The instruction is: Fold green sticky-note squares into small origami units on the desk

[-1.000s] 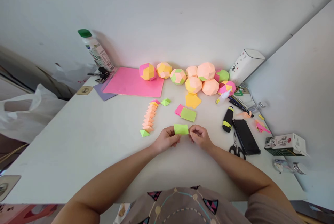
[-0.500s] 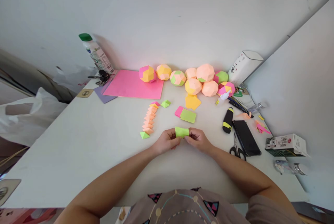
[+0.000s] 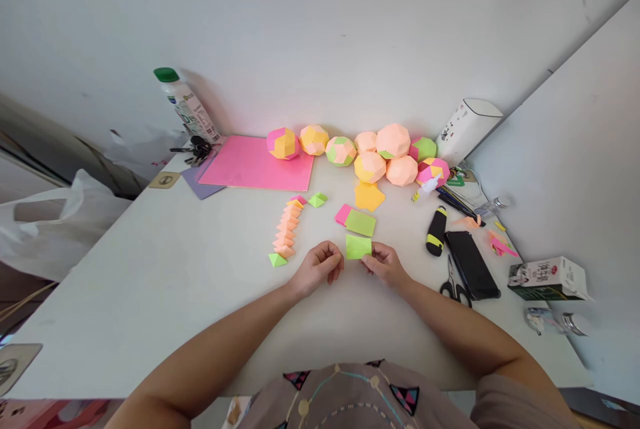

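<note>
My right hand [image 3: 386, 264] pinches a small light-green paper square [image 3: 356, 247] at its lower right corner, thumb in front. To its left, apart from the paper, my left hand [image 3: 320, 265] is closed with thumb against curled fingers, and nothing shows in it. Just beyond the paper lies a stack of green sticky notes [image 3: 361, 222] partly over a pink one [image 3: 343, 214]. Left of my hands runs a row of folded paper pieces [image 3: 286, 229], mostly peach, with a green folded piece [image 3: 277, 260] at the near end and another green one [image 3: 317, 200] beside the far end.
Several faceted paper balls [image 3: 393, 141] line the wall, near a pink board [image 3: 255, 166] and yellow paper [image 3: 370, 196]. At right lie a black utility knife [image 3: 437, 230], scissors [image 3: 455, 289], a phone [image 3: 473, 264] and a milk carton [image 3: 549, 278]. A bottle [image 3: 187, 106] stands back left.
My left hand has let go of the green paper. The right hand now holds it alone, slightly further right, and the paper shows as a flatter, fuller square.
</note>
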Tool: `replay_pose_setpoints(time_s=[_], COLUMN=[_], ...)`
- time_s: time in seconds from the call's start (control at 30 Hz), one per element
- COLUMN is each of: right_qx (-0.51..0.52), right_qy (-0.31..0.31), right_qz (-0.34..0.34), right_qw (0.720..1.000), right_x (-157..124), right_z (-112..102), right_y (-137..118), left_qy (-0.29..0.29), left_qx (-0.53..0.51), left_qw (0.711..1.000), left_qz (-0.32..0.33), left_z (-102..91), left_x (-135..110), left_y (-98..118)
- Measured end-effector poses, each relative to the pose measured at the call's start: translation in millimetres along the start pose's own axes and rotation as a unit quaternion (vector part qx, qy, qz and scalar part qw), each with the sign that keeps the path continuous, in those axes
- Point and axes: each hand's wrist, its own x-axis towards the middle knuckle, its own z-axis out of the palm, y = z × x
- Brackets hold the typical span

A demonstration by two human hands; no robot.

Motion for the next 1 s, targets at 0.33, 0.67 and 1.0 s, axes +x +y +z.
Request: replay_pose_setpoints(time_s=[0.33,0.67,1.0], right_qx=[-0.037,-0.193,-0.191], right_qy=[-0.026,-0.014,0.012], right_qz=[-0.076,-0.255,-0.247], right_qw=[0.996,0.947,0.95], right_x=[-4,-4,1], right_z=[4,5,3], right_y=[2,5,7], left_qy=[-0.013,-0.007,-0.041], left_qx=[-0.031,0.04,0.079], left_qw=[0.999,0.999,0.996], left_qz=[0.02,0.002,0.011], left_z=[2.5,-1.7,-3.1], left_x=[2,1,1], left_y=[-3,-7,-7])
